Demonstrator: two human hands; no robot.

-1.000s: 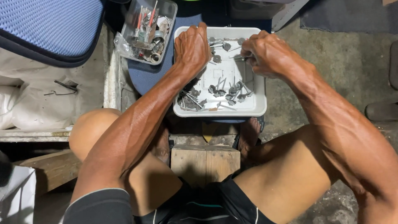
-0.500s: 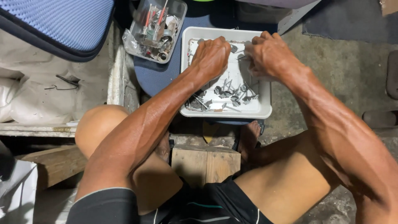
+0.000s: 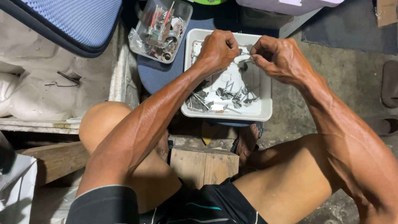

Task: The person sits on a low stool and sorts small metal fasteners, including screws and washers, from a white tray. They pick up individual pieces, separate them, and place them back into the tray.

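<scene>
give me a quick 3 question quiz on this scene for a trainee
1. True or false: both hands are over the white tray.
2. Which container holds the red-handled bits? A. the clear plastic tub B. the white tray C. a cardboard box
3. What fills the near end of the white tray?

Key
1. True: the left hand and right hand meet above its far end, pinching a small metal part.
2. A
3. A heap of small metal pieces.
</scene>
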